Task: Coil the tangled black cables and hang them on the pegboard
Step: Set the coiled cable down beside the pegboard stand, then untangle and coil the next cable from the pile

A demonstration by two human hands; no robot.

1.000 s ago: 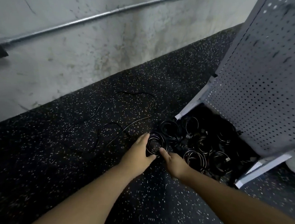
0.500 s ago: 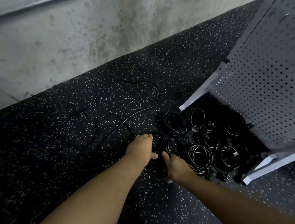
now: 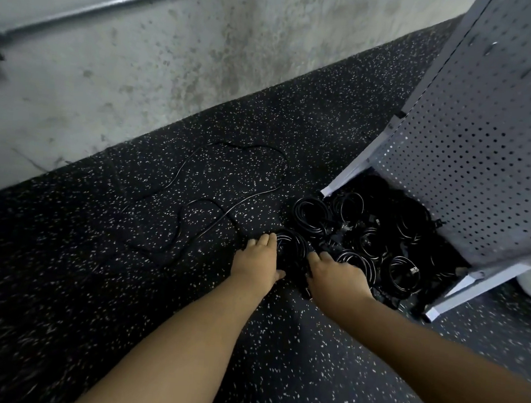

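While a good batch of cables already sits wound into rings, nothing visible hangs on the pegboard [image 3: 484, 148] yet, so I judge the task roughly mid-way on coiling and not started on hanging. The coiled cables [image 3: 372, 241] lie in a pile on the speckled floor [image 3: 92, 283] at the foot of the pegboard stand, at about 3 o'clock from the hands, some partly under the board's lower edge; the exact count is hard to tell, black on black. Both hands are on the nearest coil [image 3: 292, 248], which lies between them at the pile's 9 o'clock edge. The left hand [image 3: 257, 264] rests flat-ish on the coil's left side, fingers extended over the loops, not clearly closed around anything. The right hand [image 3: 336, 275] covers the coil's right side, fingers curled down; whether it actually pinches the cable I cannot tell. One loose cable [image 3: 227, 179] trails uncoiled across the floor at 11 o'clock from the hands, its near end running toward the coil, possibly the same cable. Left to do, by my read: wind up that loose run, then lift every coil onto the board.
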